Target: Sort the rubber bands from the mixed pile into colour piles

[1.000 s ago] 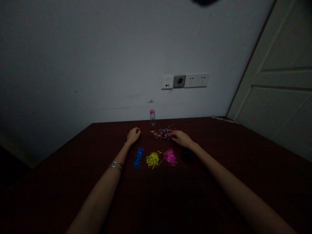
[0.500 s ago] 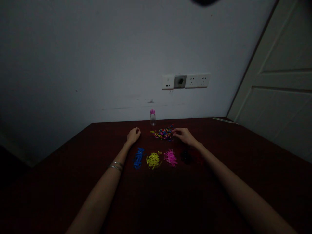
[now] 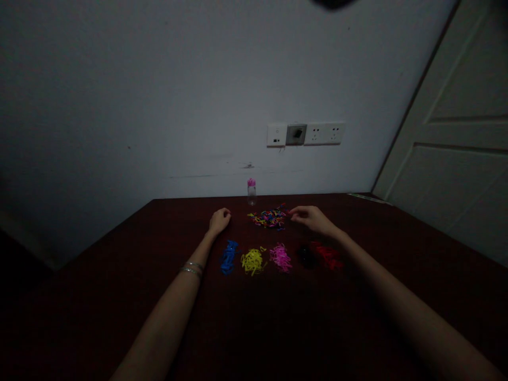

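A mixed heap of small coloured rubber bands (image 3: pixel 270 217) lies on the dark red-brown table. Just right of it, my right hand (image 3: pixel 311 219) has its fingertips pinched together, with a bit of red, seemingly a red rubber band (image 3: pixel 289 212), at the tips. My left hand (image 3: pixel 219 219) rests on the table left of the heap, its fingers curled in and nothing visible in them. Nearer to me is a row of sorted piles: blue bands (image 3: pixel 229 257), yellow bands (image 3: pixel 253 261), pink bands (image 3: pixel 281 258), black bands (image 3: pixel 307 256) and red bands (image 3: pixel 327 256).
Behind the heap, close to the wall, stands a clear bottle (image 3: pixel 252 194) with a pink top. Sockets and switches (image 3: pixel 305 134) are set in the wall. A pale panelled door (image 3: pixel 456 132) is on the right. A flat strip (image 3: pixel 369 199) lies along the table's back right edge.
My right hand has drawn away from the heap to the right, with the red bit at its fingertips. The red pile shows more fully. My left hand stays in place.
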Tool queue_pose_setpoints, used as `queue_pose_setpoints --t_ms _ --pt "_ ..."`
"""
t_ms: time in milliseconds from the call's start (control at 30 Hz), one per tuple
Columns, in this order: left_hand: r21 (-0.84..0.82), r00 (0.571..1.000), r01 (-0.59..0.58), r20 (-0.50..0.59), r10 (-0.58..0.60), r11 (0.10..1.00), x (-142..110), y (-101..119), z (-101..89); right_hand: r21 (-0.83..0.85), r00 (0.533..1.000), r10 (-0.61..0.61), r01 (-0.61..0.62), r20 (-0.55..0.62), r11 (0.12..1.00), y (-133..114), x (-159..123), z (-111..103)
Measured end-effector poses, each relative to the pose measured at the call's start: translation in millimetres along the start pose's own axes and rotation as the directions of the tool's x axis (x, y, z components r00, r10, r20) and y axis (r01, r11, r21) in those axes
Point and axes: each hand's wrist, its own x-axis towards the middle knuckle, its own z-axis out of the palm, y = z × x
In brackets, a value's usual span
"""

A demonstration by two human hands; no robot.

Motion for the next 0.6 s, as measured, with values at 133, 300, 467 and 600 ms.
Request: queue_pose_setpoints --t_ms 133,300,467,600 --pt "-0.025 1.0 0.017 -0.006 -0.017 1.0 1.3 -1.3 1.2 -0.025 0.997 -0.011 0.013 0.078 1.0 -6.3 -22.7 -13.2" --pt "-0.051 0.999 0.035 -0.026 -0.036 0.998 3.2 -3.6 2.0 -0.029 0.989 0.037 -0.033 0.14 0.999 -13.9 -50.6 -20.0" --pt "-0.062 0.999 0.02 -0.032 -0.022 0.998 3.6 -5.9 2.1 0.021 0.974 0.06 -0.066 0.218 0.998 -16.2 -60.4 -15.9" --pt "-0.06 1.0 0.012 -0.028 -0.013 0.998 4.1 -6.9 1.9 0.0 0.98 0.081 -0.082 0.183 0.997 -9.1 -60.7 -16.9"
